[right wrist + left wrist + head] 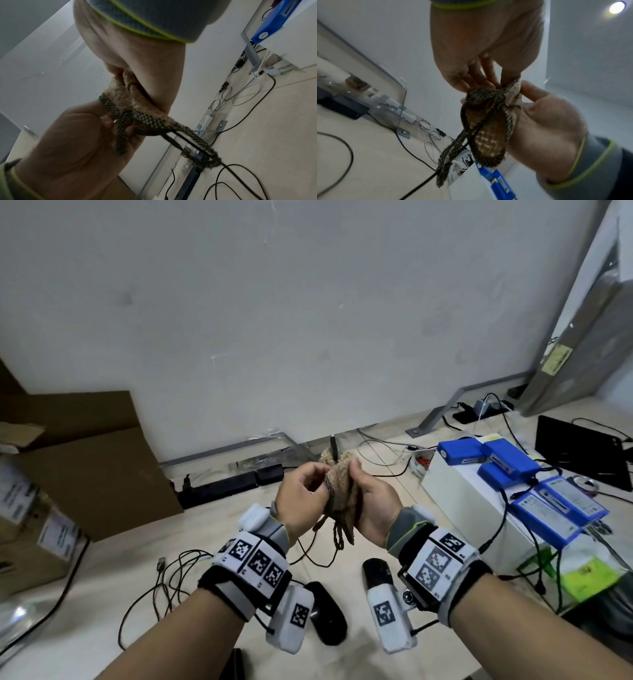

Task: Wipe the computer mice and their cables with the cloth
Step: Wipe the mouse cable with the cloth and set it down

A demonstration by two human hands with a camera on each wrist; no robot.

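Both hands are raised over the table with a tan cloth [342, 491] with a dark checked border bunched between them. My right hand [354, 470] grips the cloth, which is wrapped round a thin black mouse cable [308, 556]. The cable's plug [333, 445] pokes up above the cloth. My left hand [317, 484] pinches the checked border. In the left wrist view the cloth [488, 135] hangs between the hands and the cable [419, 185] trails down to the table. On the table below lie a black mouse [327, 614] and a second one [376, 571], partly hidden by my right wrist.
Cardboard boxes [85, 467] stand at the left. A black power strip [219, 487] lies along the wall. Blue battery packs [496, 463] sit on a white box [455, 494] at the right, with a black flat device [582, 453] beyond. Loose cables [164, 587] sprawl at the front left.
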